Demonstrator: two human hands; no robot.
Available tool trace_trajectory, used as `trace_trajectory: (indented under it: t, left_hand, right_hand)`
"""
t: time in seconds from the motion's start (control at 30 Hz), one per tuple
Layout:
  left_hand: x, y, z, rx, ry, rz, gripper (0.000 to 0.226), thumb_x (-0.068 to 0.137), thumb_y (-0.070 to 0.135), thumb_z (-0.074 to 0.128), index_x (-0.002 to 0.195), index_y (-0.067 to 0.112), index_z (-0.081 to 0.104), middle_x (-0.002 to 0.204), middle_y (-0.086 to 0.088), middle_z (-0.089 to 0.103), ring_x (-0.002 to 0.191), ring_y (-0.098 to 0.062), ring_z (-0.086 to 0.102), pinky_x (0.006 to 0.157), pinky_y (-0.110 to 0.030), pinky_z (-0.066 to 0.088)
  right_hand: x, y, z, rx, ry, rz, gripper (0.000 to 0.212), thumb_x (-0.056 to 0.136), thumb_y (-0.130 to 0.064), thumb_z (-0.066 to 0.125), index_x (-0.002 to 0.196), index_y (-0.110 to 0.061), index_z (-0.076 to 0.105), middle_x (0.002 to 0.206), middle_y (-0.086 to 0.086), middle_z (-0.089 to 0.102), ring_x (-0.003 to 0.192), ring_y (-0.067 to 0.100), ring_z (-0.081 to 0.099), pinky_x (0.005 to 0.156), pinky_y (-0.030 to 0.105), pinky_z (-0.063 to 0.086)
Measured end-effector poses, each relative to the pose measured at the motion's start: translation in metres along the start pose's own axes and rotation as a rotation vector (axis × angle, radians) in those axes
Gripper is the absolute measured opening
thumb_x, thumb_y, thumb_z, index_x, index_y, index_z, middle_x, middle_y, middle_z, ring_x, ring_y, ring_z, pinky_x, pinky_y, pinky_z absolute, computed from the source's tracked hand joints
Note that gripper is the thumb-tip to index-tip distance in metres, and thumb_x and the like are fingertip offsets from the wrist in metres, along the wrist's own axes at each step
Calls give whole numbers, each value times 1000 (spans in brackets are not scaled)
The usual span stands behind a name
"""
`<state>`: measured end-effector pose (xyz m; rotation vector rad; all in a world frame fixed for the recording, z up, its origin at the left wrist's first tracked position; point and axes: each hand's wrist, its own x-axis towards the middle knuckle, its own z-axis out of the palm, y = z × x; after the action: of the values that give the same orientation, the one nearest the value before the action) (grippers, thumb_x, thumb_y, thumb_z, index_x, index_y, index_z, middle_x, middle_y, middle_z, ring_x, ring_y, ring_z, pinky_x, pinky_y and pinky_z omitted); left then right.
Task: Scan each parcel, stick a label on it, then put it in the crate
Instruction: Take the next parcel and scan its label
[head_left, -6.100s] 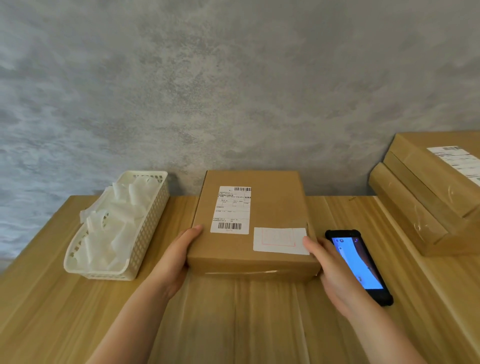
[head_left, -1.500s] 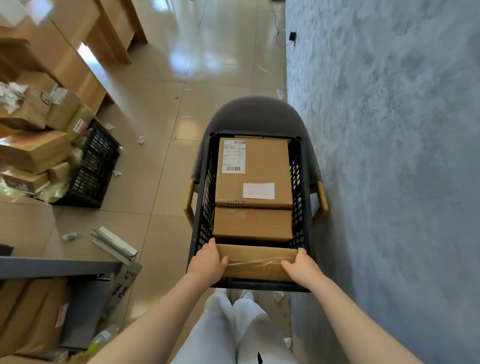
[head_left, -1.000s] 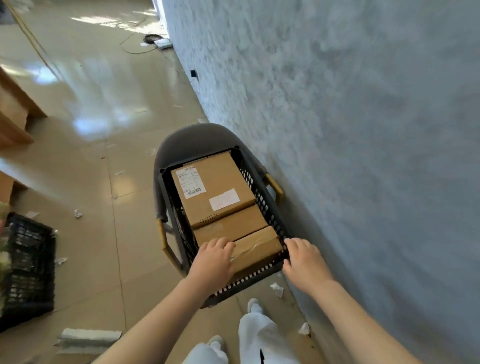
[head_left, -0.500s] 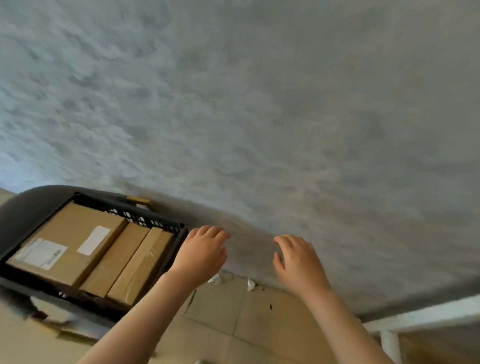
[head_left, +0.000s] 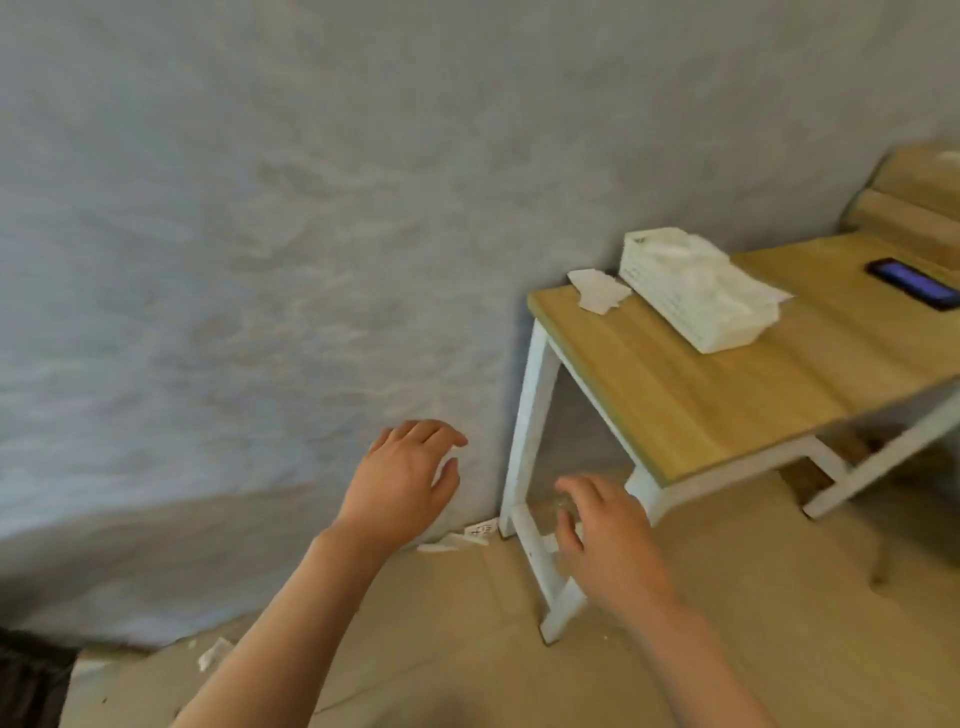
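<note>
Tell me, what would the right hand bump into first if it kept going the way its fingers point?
Probably the white table leg. The right hand is open and empty, its fingers pointing up-left toward that leg, with the grey wall behind. Depth is hard to judge.

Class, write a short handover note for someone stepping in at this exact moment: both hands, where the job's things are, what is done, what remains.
Left hand and right hand: open, empty, in the air near the table leg.
On the table: white basket of label material, phone with lit screen, stacked parcels at far right.
Crate: out of view.
Done: cannot be judged from this view.
Left: scan, label and crate the remaining parcels.
</note>
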<state>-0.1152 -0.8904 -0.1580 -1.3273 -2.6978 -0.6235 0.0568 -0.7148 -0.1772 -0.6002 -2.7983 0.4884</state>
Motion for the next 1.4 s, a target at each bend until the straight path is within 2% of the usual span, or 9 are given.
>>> trace_trajectory:
  t: [0.13,0.3,0.57,0.73,0.83,0.97,1.13,1.23,1.4]
  left_hand:
    - [43,93,30,-62,-15,169,36,92,34,38,112,23,67,113,6,68,108,-19,62,93,-34,45]
    - [107,186,82,-124,-40,332,35,92,34,40,112,25,66,113,8,67,110,-17,61,96,-36,45]
    - [239,325,166,-134,-118,518,26,96,24,53,119,24,64,120,8,63,117,-13,53,100,-33,42]
    - [322,405,215,-106,-147,638,26,95,26,51,117,25,64,117,10,64,113,-13,56,97,-33,46]
    - [358,451,245,-48,-127,694,31,92,31,41,111,26,65,109,10,66,104,-13,60,91,-33,49]
    - [409,512,283,-10,-89,720,36,90,35,36,107,29,66,105,12,66,98,-12,61,84,-31,51]
    - [472,592,322,-64,-65,651,23,93,25,54,112,26,65,112,11,64,107,-10,59,93,-32,49]
    - [503,634,338,-118,-42,577,21,92,22,59,112,24,66,112,10,65,107,-11,59,91,-33,51]
    - [566,677,361,-37,25,526,37,91,37,39,110,24,68,108,7,68,102,-17,64,87,-36,51]
  right_hand:
    - [-19,83,-52,-20,45,147,29,97,-25,53,125,-22,58,121,-3,60,115,18,54,94,30,40]
    - [-35,188,-104,-83,61,313,36,100,-30,45,136,-25,50,130,-4,55,119,15,51,95,27,43]
    - [-25,345,-170,-142,128,516,34,100,-29,46,133,-23,54,127,-4,56,120,17,51,103,31,37]
    - [-20,441,-204,-141,165,654,34,97,-29,51,130,-22,56,121,-4,59,115,19,54,97,32,40]
    - [-16,495,-225,-150,189,717,31,95,-28,54,126,-22,58,112,-4,60,107,19,57,90,33,42]
    - [-8,578,-254,-181,218,757,28,91,-25,60,118,-20,62,107,-1,62,102,24,60,84,36,44]
    - [21,684,-301,-194,238,735,29,92,-24,57,121,-21,60,113,0,63,104,23,58,85,37,45]
    - [41,737,-331,-159,221,683,28,94,-25,56,121,-23,58,113,-2,60,105,20,56,87,34,44]
    - [90,823,-369,-148,172,577,31,95,-29,53,125,-23,58,115,-1,61,106,20,55,90,35,45]
